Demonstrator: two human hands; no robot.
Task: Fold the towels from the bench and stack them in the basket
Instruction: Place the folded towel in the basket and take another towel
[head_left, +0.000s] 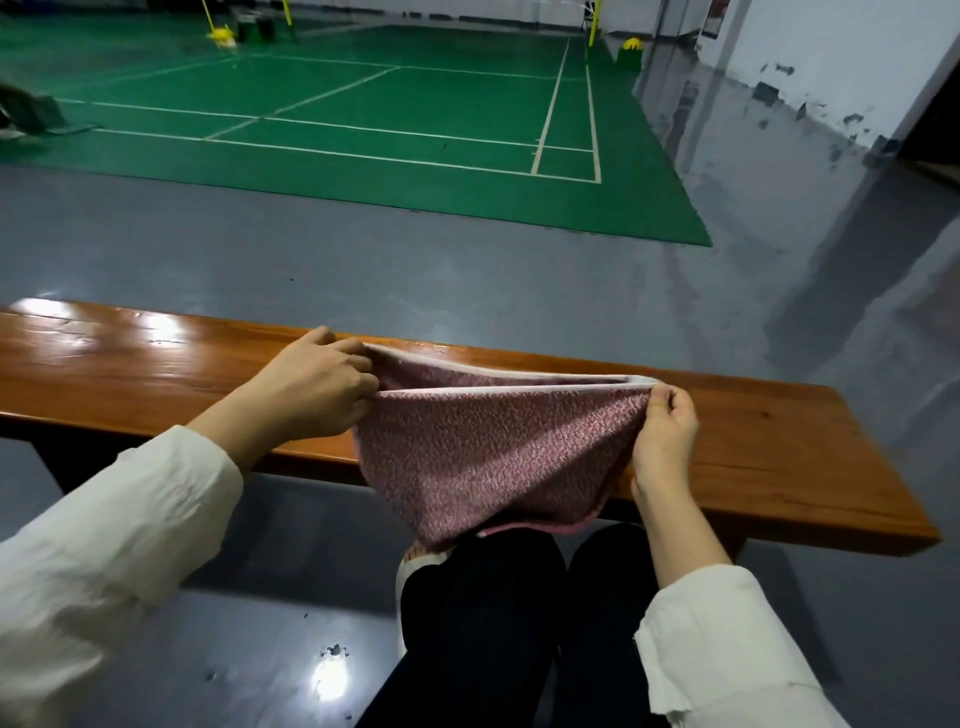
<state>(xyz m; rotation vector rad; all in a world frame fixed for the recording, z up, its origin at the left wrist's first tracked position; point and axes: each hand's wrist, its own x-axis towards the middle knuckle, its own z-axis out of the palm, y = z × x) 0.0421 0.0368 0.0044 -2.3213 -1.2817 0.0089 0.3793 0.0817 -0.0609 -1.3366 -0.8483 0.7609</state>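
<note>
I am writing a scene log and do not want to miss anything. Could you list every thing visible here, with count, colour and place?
towel: one, pink with white edge, held up doubled over the bench's near edge
bench: one, glossy brown wood, across the middle
floor: grey, shiny, around the bench
court: one, green with white lines, beyond the bench
stands: two, yellow, at the far side of the court
wall: white, scuffed, at the upper right
basket: none in view
left hand: grips the towel's left end
right hand: fingers pinch the towel's right end
sleeves: two, white
legs: in dark trousers, at the bottom
</note>
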